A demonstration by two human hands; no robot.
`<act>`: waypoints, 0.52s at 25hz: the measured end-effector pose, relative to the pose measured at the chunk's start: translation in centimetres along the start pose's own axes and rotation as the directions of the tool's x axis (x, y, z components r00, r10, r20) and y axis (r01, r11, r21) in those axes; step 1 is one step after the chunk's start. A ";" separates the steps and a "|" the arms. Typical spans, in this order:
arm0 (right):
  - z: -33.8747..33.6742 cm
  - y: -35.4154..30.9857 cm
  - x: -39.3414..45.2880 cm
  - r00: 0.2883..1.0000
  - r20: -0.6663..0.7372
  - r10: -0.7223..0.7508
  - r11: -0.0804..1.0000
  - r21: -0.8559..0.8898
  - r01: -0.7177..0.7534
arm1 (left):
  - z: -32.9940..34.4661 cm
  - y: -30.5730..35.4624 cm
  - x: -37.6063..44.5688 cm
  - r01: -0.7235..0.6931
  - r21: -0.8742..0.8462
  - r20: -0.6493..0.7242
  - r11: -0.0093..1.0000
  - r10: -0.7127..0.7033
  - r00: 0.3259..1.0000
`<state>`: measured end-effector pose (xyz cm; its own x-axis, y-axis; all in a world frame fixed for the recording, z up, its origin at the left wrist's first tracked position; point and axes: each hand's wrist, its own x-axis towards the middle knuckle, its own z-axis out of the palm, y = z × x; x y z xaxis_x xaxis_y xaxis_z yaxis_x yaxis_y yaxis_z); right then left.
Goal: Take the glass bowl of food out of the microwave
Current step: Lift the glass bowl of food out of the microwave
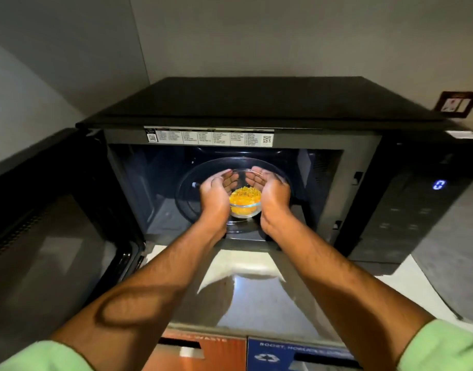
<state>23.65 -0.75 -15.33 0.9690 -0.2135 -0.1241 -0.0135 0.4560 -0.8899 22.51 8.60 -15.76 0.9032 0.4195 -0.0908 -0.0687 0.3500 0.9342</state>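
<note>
A clear glass bowl (246, 211) of yellow-orange food sits over the round glass turntable (188, 192) inside the open black microwave (256, 103). My left hand (215, 195) cups the bowl's left side and my right hand (274, 192) cups its right side. Both palms face each other, and the fingers curl around the far wall of the bowl. I cannot tell whether the bowl's base is touching the turntable or lifted off it.
The microwave door (50, 236) stands swung open to the left. A control panel with a lit blue digit (438, 184) is on the right. The pale countertop (256, 287) lies in front. Orange (203, 352) and blue (291, 354) waste bins sit below its edge.
</note>
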 end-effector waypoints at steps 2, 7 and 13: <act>-1.1 -0.8 -2.7 1.000 0.003 0.013 1.000 0.001 -0.013 | -0.6 0.8 -2.9 0.011 0.026 -0.018 1.000 -0.011 1.000; -3.3 -3.4 -9.6 1.000 -0.018 0.021 0.999 -0.024 -0.022 | -1.6 2.9 -10.6 0.061 -0.002 0.037 0.998 -0.061 0.997; -6.1 -9.7 -19.7 1.000 -0.023 0.017 0.997 -0.075 -0.019 | -1.6 7.7 -21.1 0.068 0.052 0.087 0.996 -0.072 0.994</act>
<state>3.22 -6.22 -6.92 0.9627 -0.2254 -0.1494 -0.0503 0.3936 -0.9179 2.27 3.80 -7.23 0.9393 0.3185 -0.1275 0.0147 0.3340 0.9425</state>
